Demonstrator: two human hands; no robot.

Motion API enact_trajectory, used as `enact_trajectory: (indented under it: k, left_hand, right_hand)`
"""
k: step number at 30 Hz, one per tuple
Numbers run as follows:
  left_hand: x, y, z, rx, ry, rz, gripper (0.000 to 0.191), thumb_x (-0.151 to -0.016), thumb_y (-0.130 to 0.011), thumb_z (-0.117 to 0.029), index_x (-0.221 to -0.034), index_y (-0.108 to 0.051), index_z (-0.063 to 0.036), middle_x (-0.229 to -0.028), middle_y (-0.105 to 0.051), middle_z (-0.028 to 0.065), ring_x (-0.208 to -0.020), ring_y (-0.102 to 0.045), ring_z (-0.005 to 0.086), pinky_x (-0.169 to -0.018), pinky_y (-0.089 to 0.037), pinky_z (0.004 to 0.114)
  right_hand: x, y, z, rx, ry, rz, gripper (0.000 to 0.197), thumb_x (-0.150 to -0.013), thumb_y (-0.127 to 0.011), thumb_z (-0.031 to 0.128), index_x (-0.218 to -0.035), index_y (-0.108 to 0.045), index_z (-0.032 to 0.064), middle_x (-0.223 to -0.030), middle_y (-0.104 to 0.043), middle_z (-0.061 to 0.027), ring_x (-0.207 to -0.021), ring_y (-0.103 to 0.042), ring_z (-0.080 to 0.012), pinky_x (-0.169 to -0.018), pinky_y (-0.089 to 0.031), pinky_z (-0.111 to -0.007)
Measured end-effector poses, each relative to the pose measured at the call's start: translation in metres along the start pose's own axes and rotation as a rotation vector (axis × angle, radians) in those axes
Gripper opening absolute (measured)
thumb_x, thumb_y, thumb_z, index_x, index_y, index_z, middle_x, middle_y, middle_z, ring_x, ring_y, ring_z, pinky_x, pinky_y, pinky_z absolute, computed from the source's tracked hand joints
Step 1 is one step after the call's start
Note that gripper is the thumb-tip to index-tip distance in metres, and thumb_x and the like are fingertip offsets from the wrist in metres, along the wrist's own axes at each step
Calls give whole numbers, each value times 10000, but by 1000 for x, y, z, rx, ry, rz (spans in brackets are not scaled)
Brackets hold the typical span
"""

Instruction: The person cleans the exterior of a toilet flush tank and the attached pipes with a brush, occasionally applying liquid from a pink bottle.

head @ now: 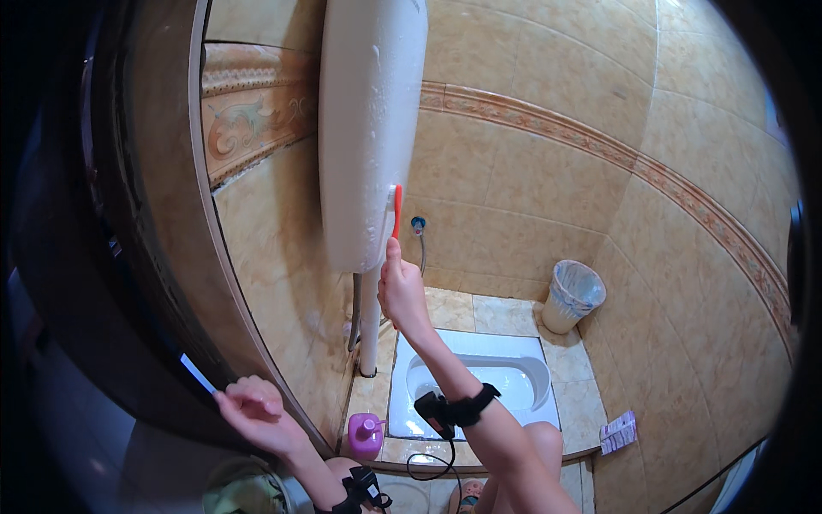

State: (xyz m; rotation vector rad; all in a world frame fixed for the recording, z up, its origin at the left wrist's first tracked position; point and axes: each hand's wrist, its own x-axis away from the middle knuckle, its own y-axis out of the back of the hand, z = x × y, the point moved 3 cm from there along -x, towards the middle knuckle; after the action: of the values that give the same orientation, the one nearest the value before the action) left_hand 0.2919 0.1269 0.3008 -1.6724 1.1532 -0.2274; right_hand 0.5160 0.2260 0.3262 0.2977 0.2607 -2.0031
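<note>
My right hand [403, 292] grips a red toothbrush [397, 212], thumb extended along its handle. Its white bristles touch the lower right side of a white wall-mounted cistern [363, 141], whose face carries streaks of foam or water. Down to the left, my left hand [257, 411] is raised with its fingers loosely curled. A pale, bright strip [197, 372] meets its fingertips beside the dark door frame; whether the hand holds it is unclear. Below my right forearm lies a white squat toilet [475, 340], partly hidden by the arm.
A purple bottle [365, 437] stands on the step left of the toilet. A lined waste bin [568, 299] occupies the far right corner. A purple-and-white packet [618, 433] leans by the right wall. A bucket [247, 491] is at lower left. A pipe [369, 327] descends from the cistern.
</note>
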Motion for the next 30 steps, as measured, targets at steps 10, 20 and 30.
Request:
enact_trajectory:
  k: [10, 20, 30]
  left_hand:
    - [4, -9, 11, -61, 76, 128, 381, -891, -315, -296, -590, -411, -81, -453, -348, -2, -392, -309, 68, -349, -198, 181]
    - [64, -61, 49, -838, 208, 551, 266, -818, -521, -158, -1021, -472, 7, -900, -544, 115, -796, -546, 162, -694, -444, 258]
    - [102, -93, 102, -1095, 175, 717, 198, -817, -541, -134, -927, -434, -9, -870, -509, 88, -759, -535, 141, -646, -454, 239]
  right_hand:
    - [6, 4, 23, 2, -38, -2, 563, -844, -328, 534, -485, -308, 101, -404, -293, 29, -334, -294, -70, -312, -213, -238]
    - [53, 25, 3, -263, -378, 343, 473, -862, -320, 496, -648, -419, 86, -518, -412, 3, -406, -369, -86, -348, -281, -225]
    - [84, 67, -30, -704, -212, 451, 417, -913, -291, 360, -988, -516, 17, -874, -535, -42, -776, -505, -81, -693, -406, -200]
